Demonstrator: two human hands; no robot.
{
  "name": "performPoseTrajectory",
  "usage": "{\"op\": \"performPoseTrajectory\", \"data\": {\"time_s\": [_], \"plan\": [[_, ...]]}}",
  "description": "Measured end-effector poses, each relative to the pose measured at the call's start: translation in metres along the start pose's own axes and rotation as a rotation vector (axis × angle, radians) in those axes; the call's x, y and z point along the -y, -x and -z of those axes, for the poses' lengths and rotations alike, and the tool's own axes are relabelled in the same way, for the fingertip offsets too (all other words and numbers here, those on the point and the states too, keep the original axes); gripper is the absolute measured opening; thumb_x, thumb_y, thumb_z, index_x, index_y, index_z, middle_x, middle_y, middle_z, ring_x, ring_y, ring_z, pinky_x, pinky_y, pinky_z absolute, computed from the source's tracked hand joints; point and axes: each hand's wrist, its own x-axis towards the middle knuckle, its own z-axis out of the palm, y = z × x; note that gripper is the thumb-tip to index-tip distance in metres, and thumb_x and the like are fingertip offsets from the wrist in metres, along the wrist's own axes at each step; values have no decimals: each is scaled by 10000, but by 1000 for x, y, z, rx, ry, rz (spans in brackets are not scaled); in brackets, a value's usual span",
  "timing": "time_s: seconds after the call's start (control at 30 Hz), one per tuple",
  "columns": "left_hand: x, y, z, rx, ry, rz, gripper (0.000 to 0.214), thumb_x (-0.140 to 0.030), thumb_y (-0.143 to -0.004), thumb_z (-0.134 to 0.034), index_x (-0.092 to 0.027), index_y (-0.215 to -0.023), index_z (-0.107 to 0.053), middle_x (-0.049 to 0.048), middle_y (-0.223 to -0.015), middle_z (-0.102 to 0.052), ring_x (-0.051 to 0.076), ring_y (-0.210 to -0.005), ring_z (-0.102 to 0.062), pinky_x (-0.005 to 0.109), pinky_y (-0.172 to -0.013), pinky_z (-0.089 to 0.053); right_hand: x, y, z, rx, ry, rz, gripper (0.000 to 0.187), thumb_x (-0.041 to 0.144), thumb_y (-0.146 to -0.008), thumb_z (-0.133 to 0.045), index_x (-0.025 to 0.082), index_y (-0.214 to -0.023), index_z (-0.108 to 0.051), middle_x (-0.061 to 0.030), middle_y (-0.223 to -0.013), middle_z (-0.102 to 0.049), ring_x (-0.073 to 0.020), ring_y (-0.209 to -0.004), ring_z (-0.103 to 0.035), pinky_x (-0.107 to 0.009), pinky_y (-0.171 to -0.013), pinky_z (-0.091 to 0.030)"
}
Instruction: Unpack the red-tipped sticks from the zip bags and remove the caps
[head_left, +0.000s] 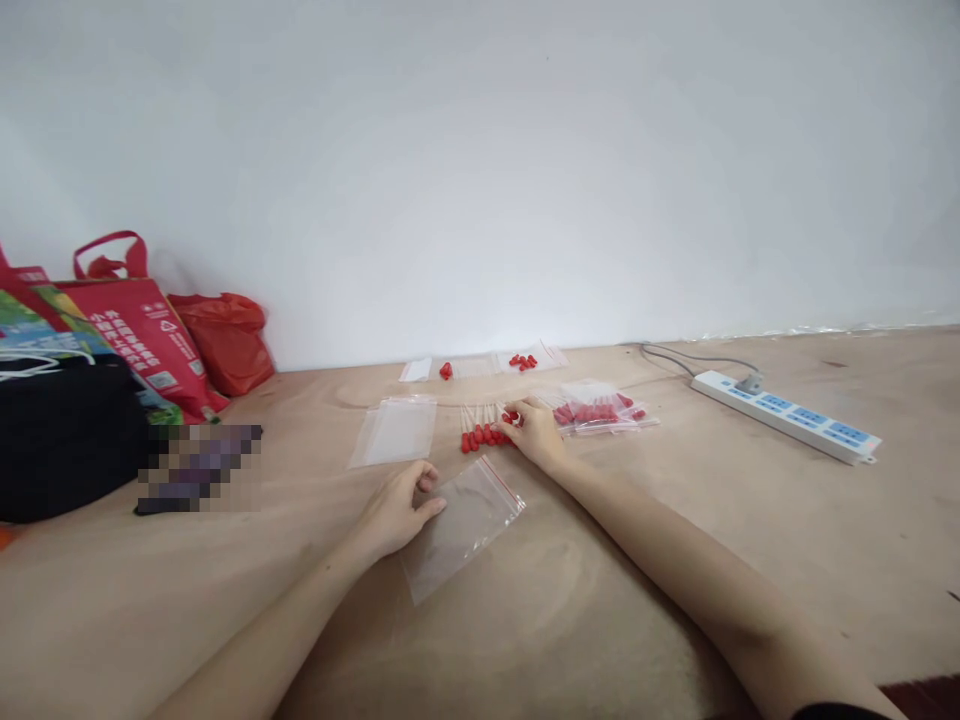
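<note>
My left hand point(397, 508) rests on the wooden table point(675, 560), fingers curled on the edge of a clear zip bag with a red seal strip point(469, 520). My right hand point(534, 430) reaches forward and pinches a red-tipped piece from a row of small red-capped sticks point(481, 432) lying on the table. Just right of that hand lie filled clear bags of red pieces point(600, 410). A stack of empty clear bags point(394, 430) lies to the left of the row.
Further back, near the white wall, lie more small bags with red pieces point(525, 361). A white power strip point(784, 416) with its cable lies at the right. Red shopping bags point(150, 335) and a black bag point(64, 435) stand at the left.
</note>
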Motion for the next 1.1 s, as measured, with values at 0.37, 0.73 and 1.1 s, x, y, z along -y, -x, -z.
{"op": "performPoseTrajectory", "data": {"time_s": [0.37, 0.73, 1.1], "plan": [[0, 2, 4, 20, 39, 14, 119, -218, -647, -514, -188, -748, -459, 8, -759, -587, 158, -697, -558, 270, -636, -423, -3, 13, 48, -19, 331, -61, 253, 391, -809, -464, 204, -803, -635, -48, -842, -630, -191, -865, -542, -334, -806, -319], [13, 1, 2, 62, 80, -2, 121, -191, -658, -456, -187, -779, -464, -21, -709, -546, 112, -556, -492, 226, -549, -392, -73, 17, 121, 6, 561, -665, 505, 533, -723, -478, 163, -1062, -532, -120, -941, -613, -285, -925, -546, -429, -819, -332], [46, -25, 28, -436, 64, 155, 437, -349, -702, -394, -144, -1034, -591, 53, -856, -631, 173, -653, -567, 266, -608, -455, -90, 18, 119, -199, 288, -558, 265, 296, -699, -502, 178, -925, -575, -30, -701, -607, -167, -654, -550, -262, -610, -379]]}}
